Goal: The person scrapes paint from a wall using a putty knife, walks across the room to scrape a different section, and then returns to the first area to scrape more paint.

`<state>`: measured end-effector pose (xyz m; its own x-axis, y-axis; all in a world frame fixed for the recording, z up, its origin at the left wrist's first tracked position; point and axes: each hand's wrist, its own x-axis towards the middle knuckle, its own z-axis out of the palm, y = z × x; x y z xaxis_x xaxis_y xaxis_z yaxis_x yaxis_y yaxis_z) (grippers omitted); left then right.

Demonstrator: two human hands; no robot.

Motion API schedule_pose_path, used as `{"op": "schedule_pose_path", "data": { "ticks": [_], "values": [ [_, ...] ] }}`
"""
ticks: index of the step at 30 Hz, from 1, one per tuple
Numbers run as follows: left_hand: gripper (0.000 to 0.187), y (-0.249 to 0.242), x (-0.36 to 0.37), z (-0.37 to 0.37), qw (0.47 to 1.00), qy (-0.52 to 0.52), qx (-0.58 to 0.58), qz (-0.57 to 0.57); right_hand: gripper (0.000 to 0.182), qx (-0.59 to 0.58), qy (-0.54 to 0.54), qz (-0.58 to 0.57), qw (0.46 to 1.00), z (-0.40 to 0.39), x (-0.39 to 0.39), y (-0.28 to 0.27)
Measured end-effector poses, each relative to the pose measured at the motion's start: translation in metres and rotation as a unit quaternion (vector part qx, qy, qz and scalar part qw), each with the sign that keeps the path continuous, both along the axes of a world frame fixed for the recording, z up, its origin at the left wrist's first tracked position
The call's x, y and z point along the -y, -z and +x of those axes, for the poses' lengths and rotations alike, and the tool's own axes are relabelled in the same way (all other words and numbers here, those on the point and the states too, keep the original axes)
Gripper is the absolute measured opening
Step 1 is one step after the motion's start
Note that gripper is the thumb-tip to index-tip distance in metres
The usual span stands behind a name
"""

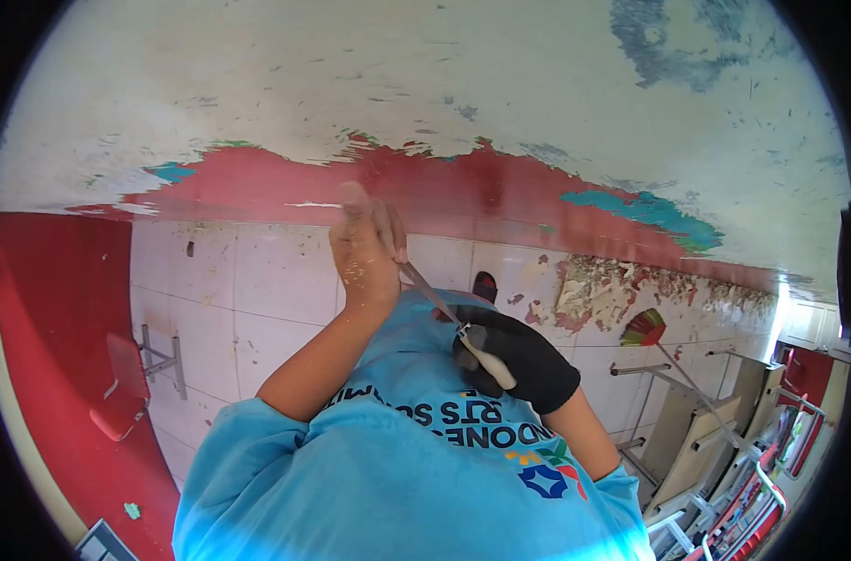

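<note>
Obs., head view looking down over my chest.

Right hand (517,363): in one black fabric glove, clenched round the smooth white rounded handle of the one narrow metal-bladed scraper (444,313). The blade is flat, grey and thin, and runs slantwise from the glove up to my left hand. The scraper sits in front of my light blue printed T-shirt (397,467), between the two hands.

Left hand (364,254): bare, dusted with pale flecks, fingers curled. The blade tip meets it at the fingers. Whether they pinch the tip or only touch it, cannot tell.

Surroundings:
- Red-painted wall band with flaking paint (257,187): rough ragged edges, white showing above, two teal patches showing through.
- White square glazed floor tiles (257,271), smooth and speckled, with a heap of crumbly pale debris (598,285) at the foot of the wall.
- One dark shoe toe (484,283), just above the shirt edge.
- One broom with red and green bristles (644,327), with a thin straight handle slanting right.
- One red moulded chair on a grey metal frame (117,393), far left.
- Several flat wooden desks on metal legs (692,439), right. Count uncertain: they overlap.
</note>
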<state>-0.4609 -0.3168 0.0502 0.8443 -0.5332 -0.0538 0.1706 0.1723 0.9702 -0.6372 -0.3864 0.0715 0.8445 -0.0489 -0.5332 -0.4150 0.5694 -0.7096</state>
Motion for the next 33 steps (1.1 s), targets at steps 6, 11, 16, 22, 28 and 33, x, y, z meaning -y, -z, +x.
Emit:
{"op": "schedule_pose_path", "data": {
  "ticks": [6,11,16,22,28,33],
  "values": [
    [0.056,-0.015,-0.004,0.035,0.973,0.014,-0.089,-0.213,0.032,0.064,-0.009,0.109,0.992,0.009,0.005,0.001],
    [0.045,0.008,-0.008,0.061,0.982,-0.136,-0.101,-0.08,0.028,0.017,0.019,-0.084,0.996,0.009,0.008,0.001],
    [0.037,0.028,-0.01,0.025,0.985,0.104,-0.141,-0.007,0.028,-0.006,0.076,-0.208,0.975,0.008,0.014,0.028],
    [0.038,0.029,0.013,-0.002,0.941,0.215,-0.261,-0.008,0.037,0.025,0.078,-0.378,0.922,0.008,0.019,0.039],
    [0.037,0.022,0.041,0.0,0.896,0.189,-0.393,-0.089,0.044,0.04,0.097,-0.402,0.91,0.017,0.031,0.023],
    [0.035,0.034,0.053,-0.004,0.867,0.184,-0.437,-0.153,0.037,0.078,0.122,-0.509,0.849,0.016,0.039,0.03]
  ]
}}
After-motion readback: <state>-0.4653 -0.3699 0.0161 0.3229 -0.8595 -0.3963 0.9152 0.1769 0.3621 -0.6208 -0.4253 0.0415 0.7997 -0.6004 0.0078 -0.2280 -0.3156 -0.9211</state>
